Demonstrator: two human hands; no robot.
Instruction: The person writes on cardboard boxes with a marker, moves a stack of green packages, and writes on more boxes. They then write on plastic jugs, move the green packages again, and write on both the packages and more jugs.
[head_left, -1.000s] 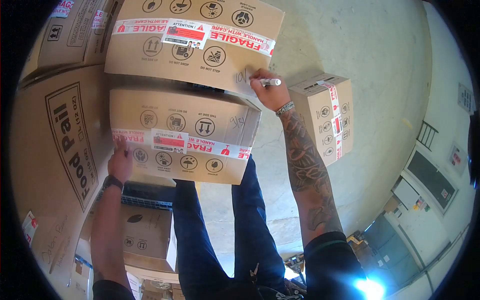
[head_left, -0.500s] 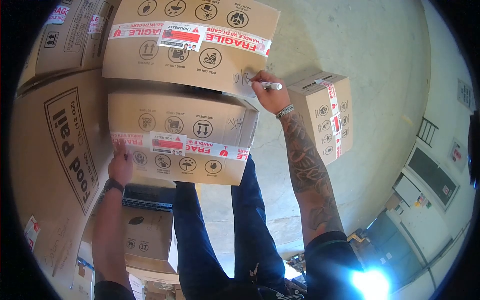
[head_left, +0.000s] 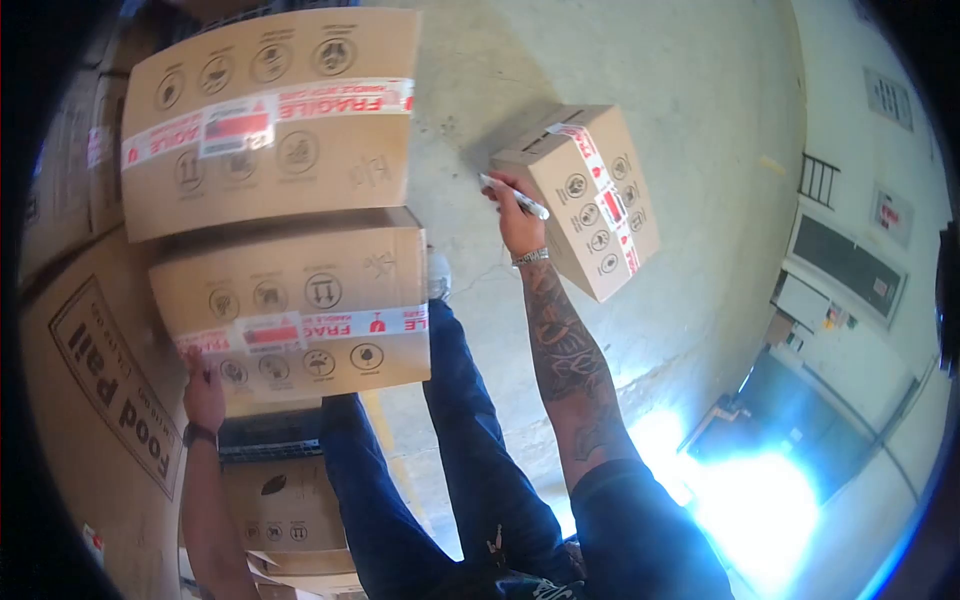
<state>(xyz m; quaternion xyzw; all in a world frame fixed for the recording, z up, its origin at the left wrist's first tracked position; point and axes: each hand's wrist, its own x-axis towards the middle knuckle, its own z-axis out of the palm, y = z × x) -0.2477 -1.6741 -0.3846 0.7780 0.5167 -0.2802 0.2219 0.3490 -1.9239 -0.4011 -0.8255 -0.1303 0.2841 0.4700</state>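
A white marker pen [head_left: 531, 204] is in my right hand [head_left: 521, 232], fingers closed around it. That hand is right of two stacked-looking cartons and in front of a third carton [head_left: 560, 190] on the floor. My left hand [head_left: 205, 398] rests at the lower left of the near carton [head_left: 395, 350], its fingers curled over the red-and-white FRAGILE tape; a small dark spot shows between them, too blurred to name. Beyond lies the far carton [head_left: 380, 130], with similar tape, a label and handwritten marks. Blur hides the exact writing on both cartons.
A large carton printed Food Pail [head_left: 115, 380] stands along the left. Another carton [head_left: 285, 500] sits below, beside my legs [head_left: 465, 430]. Concrete floor [head_left: 700, 200] spreads to the right, up to a wall with a dark board [head_left: 848, 262]. Bright light glares at lower right.
My right hand and the marker pen have come off the far carton's corner, where handwriting was being made, and are now apart from it. The whole view has shifted; the left hand stays on the near carton.
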